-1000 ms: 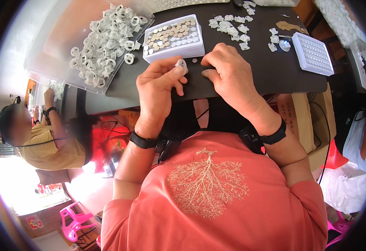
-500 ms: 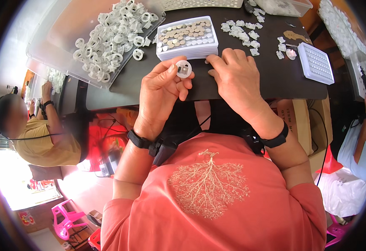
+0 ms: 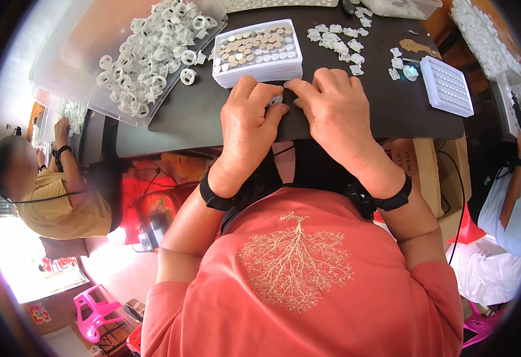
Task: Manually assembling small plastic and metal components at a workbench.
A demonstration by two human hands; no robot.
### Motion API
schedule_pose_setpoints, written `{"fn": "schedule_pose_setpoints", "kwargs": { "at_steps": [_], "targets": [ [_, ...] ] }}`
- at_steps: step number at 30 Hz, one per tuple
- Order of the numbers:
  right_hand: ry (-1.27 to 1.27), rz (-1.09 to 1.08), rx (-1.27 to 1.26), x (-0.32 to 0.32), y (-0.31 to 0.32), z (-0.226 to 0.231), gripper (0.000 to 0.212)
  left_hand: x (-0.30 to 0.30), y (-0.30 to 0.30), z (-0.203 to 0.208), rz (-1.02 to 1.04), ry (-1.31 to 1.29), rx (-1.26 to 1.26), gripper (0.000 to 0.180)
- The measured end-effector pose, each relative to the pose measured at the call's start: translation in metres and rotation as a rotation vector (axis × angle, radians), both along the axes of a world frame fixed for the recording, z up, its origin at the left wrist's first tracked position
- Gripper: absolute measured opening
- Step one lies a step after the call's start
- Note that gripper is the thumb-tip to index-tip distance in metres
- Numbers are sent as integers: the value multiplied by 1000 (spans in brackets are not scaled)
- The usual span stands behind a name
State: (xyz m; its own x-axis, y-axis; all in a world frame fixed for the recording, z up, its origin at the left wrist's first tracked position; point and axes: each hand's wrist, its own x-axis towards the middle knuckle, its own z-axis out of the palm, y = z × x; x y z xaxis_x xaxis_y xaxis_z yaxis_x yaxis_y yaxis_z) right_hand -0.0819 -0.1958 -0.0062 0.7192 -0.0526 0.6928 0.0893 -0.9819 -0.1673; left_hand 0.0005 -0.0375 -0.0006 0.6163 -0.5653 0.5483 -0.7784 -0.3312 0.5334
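My left hand (image 3: 249, 116) is closed on a small round white plastic housing (image 3: 276, 100), pinched between thumb and fingers and mostly covered by them. Close beside it is my right hand (image 3: 336, 116), thumb and forefinger drawn together; a small greyish bit shows at its fingertips, too small to name. Both hands are over the table's near edge, just in front of a stack of white trays (image 3: 259, 74). The top tray holds rows of round button cells (image 3: 254, 47), some silver and some tan-faced.
Left stands a clear plastic bin (image 3: 64, 65) with a heap of white plastic housings (image 3: 153, 56). Small white parts (image 3: 335, 43) lie right of the trays, near a glowing cyan piece (image 3: 410, 72) and a white gridded tray (image 3: 446, 86). A co-worker (image 3: 58, 196) sits at left.
My left hand has moved right and turned over, bringing the housing to my right fingertips. The glowing piece has turned from pink to cyan. The view has shifted slightly.
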Motion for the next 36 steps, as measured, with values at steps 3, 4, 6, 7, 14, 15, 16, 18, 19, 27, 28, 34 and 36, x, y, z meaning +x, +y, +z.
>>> {"fn": "schedule_pose_setpoints", "kwargs": {
  "at_steps": [3,4,6,7,14,15,16,18,19,27,28,34,36],
  "targets": [
    [47,-7,-98,7,2,3,28,-3,-1,4,16,119,-68,26],
    [49,-8,-96,9,0,2,28,-3,-1,6,46,156,-89,26],
    [10,9,-107,13,-1,0,26,-3,0,2,66,97,-77,27],
    [12,11,-105,12,-2,-1,26,-4,1,2,45,71,-92,28],
    [30,1,-37,-6,-15,0,13,-2,3,4,21,-174,99,22],
    [40,8,-29,-8,-15,0,13,-4,4,3,6,-132,94,21],
    [48,16,-21,-10,-15,0,12,-4,4,4,2,-132,93,21],
    [19,21,-27,-5,-13,-2,13,-4,2,6,-21,-37,48,22],
    [-11,29,-33,-2,-12,-2,14,-4,2,5,-22,-37,49,22],
    [14,21,-150,8,-8,-1,26,-5,8,9,-11,267,-59,25],
    [31,31,-128,5,-10,-2,25,-3,10,7,-9,267,-59,25],
    [40,23,-106,1,-9,-1,22,2,10,5,-58,223,-96,22],
    [30,22,-111,2,-8,-1,20,-3,9,11,-39,259,-75,23]
  ]
}}
